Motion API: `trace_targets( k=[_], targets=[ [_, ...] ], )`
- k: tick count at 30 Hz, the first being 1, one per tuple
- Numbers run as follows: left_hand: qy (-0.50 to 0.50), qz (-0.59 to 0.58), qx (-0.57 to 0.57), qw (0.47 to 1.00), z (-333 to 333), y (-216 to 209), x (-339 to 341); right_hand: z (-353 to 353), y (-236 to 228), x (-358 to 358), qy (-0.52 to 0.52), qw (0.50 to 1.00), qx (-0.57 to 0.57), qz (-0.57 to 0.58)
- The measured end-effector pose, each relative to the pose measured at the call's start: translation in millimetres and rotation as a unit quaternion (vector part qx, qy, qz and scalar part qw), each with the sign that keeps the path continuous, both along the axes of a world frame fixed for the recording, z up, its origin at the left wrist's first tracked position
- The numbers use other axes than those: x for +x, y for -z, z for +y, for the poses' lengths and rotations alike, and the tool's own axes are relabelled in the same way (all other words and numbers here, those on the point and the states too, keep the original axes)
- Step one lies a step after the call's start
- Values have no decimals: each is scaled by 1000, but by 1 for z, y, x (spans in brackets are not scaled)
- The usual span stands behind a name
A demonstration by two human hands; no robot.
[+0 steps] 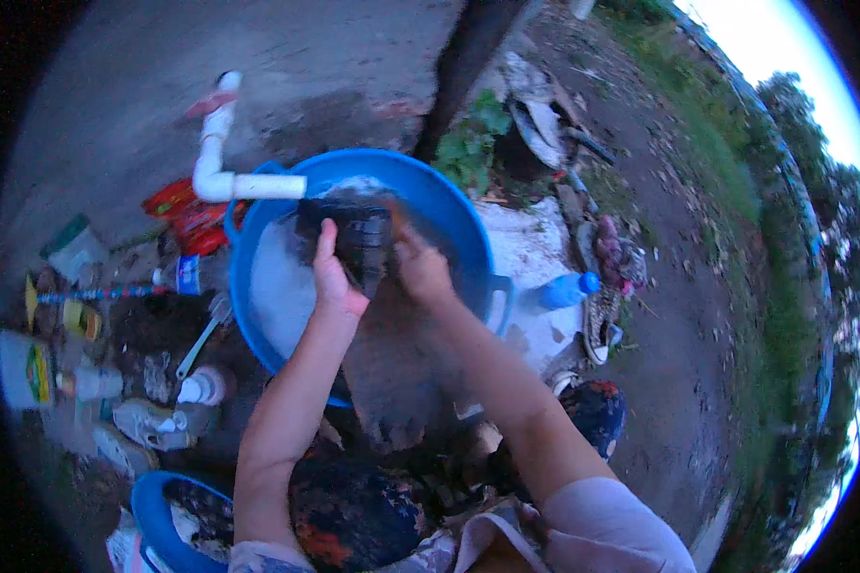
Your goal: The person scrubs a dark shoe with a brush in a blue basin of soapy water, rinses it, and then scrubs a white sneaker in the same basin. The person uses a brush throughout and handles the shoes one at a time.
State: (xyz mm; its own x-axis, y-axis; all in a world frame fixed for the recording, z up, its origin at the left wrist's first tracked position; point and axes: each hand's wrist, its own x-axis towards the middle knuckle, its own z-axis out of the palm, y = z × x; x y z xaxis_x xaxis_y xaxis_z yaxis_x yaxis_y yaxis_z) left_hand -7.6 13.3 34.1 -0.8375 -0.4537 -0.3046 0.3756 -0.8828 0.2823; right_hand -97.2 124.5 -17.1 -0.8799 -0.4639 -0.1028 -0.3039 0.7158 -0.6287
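While I watch remotely, the blue tub [466, 229] fills mid-frame, a brownish board [387, 382] crossing its lower rim, likely as support. The white pipe [268, 186] reaches it from upper left, presumably for filling. My left hand [339, 286] grips a dark item [363, 239] at centre, apparently steadying it; blur hides whether my right hand's [425, 272] fingers hold anything.

Blue bottle [562, 290]; red package [199, 229] beside white pipe [213, 181]; pale shoes [148, 425]; leafy green plant [473, 138]
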Motion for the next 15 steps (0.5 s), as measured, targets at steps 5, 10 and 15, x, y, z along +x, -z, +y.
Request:
trace_targets(
  k=[5, 10, 15],
  targets=[
    [7, 34, 44, 998, -5, 5, 10, 26, 14, -33, -20, 976, 51, -209],
    [5, 83, 22, 996, -10, 0, 16, 48, -43, 37, -16, 988, -152, 36],
    [-1, -14, 62, 998, 3, -4, 8, 8, -81, 80, -68, 973, -116, 190]
  ],
)
